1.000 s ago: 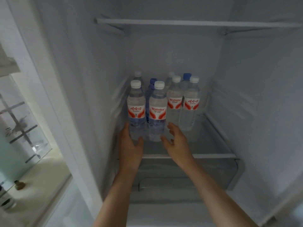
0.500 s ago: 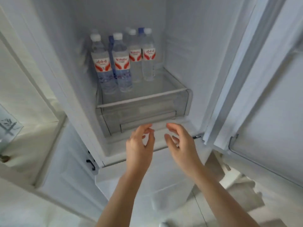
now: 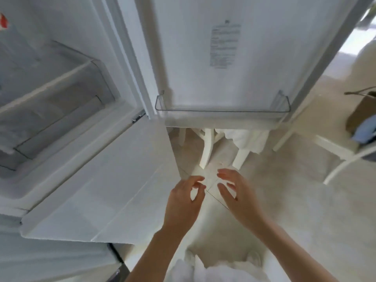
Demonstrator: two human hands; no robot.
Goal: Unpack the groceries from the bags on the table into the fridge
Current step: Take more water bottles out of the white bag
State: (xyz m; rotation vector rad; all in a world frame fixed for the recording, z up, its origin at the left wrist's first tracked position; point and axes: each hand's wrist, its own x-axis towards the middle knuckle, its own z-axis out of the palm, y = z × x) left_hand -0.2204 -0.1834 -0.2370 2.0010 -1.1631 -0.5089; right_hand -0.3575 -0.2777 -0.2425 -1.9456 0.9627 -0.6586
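Two bare hands hang in mid-air in front of an open fridge [image 3: 61, 82], holding nothing. Up and to the left of the fingers is the fridge's pale interior, with a clear drawer [image 3: 50, 110] low in it. Straight above the fingers the open door [image 3: 203, 47] stands wide, a clear door shelf [image 3: 221, 110] along its foot. Far to the right of the fingers, on a white chair [image 3: 333, 143], sits a brown bag [image 3: 364, 110] with something blue showing at its mouth; it may be one of the grocery bags, though that cannot be confirmed. No table shows.

Left hand [image 3: 183, 198]: fingers loosely curled, thumb near the fingertips, gripping nothing. Right hand [image 3: 238, 194]: fingers spread and relaxed, gripping nothing. They float just beside each other, apart, over the light floor [image 3: 295, 210].

A red scrap at the top left edge may be a bottle label; too little shows to tell.

The bag looks like soft paper or cloth, likely to sag, so support under its base or a hold on the handles seems wise. Its weight cannot be judged.
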